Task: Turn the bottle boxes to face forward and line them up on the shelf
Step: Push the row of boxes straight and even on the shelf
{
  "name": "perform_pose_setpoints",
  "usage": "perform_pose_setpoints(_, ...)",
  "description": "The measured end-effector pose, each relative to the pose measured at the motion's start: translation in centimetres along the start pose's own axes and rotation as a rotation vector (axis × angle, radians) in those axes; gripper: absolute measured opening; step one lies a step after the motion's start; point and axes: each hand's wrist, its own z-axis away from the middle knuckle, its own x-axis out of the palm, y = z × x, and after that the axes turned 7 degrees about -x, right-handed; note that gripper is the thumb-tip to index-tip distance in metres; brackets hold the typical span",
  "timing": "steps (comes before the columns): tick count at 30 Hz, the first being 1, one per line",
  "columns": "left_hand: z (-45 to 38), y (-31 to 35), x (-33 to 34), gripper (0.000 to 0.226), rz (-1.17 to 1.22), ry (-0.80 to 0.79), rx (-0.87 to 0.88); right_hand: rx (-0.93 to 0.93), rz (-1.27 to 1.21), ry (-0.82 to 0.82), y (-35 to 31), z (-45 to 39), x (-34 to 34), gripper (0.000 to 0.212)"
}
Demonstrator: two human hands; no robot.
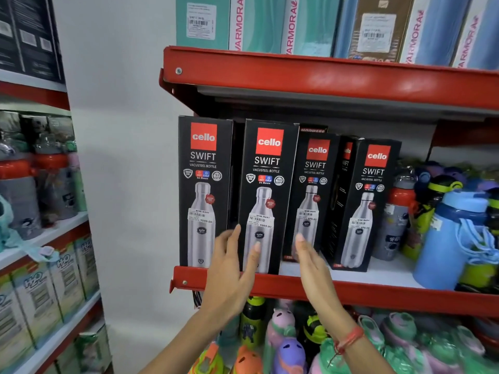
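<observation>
Several black Cello Swift bottle boxes stand on the red-edged shelf (351, 291). The leftmost box (204, 168) and the second box (266, 184) face forward at the front edge. A third box (313, 184) stands further back, a fourth (343, 184) shows its dark side, and a fifth (370, 201) faces forward, angled slightly. My left hand (232, 265) lies open against the second box's lower front, thumb at its left edge. My right hand (310, 260) is open, fingertips before the third box's lower part, holding nothing.
Loose coloured bottles, including a big blue one (448, 238), crowd the shelf's right part. Teal and blue Varmora boxes (259, 22) fill the shelf above. Children's bottles (286, 344) sit on the shelf below. Another rack (43, 238) with bottles and boxes stands at left.
</observation>
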Motion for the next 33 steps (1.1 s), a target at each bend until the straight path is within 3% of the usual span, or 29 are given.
perform_pose_setpoints(2, -0.2, 0.9, 1.1, 0.047, 0.006, 0.12, 0.15, -0.022, 0.032, 0.067, 0.4, -0.7, -1.4, 0.057)
perform_pose_setpoints(3, -0.3, 1.4, 1.9, 0.042, 0.039, 0.103, 0.2, -0.027, 0.038, 0.075, 0.6, -1.1, -2.1, 0.056)
perform_pose_setpoints(5, -0.4, 2.8, 3.9, 0.043, 0.119, -0.08, 0.206, -0.004, 0.03, 0.069, 1.3, -2.1, -3.3, 0.057)
perform_pose_setpoints(7, -0.5, 4.1, 6.2, 0.058, 0.206, -0.3, 0.111, 0.052, 0.02, 0.044, 1.9, -3.1, -4.1, 0.061)
perform_pose_setpoints(10, -1.4, 5.7, 8.8, 0.079, 0.258, -0.413, -0.069, 0.114, -0.005, -0.015, 2.4, -4.0, -4.3, 0.071)
perform_pose_setpoints(16, -3.3, 5.9, 10.8, 0.093, 0.412, -0.363, -0.316, 0.092, -0.01, -0.078, 2.4, -5.0, -4.5, 0.068)
perform_pose_setpoints(22, -1.7, 5.9, 9.7, 0.078, 0.411, -0.342, -0.276, 0.084, 0.024, -0.115, 2.6, -4.1, -5.6, 0.072)
perform_pose_setpoints(27, -0.2, 5.2, 8.1, 0.11, 0.412, -0.35, -0.29, 0.057, 0.031, -0.138, 3.0, -1.9, -6.6, 0.067)
perform_pose_setpoints(33, 0.8, 5.4, 7.4, 0.108, 0.367, -0.347, -0.292, 0.043, 0.069, -0.131, 2.7, 0.0, -7.0, 0.066)
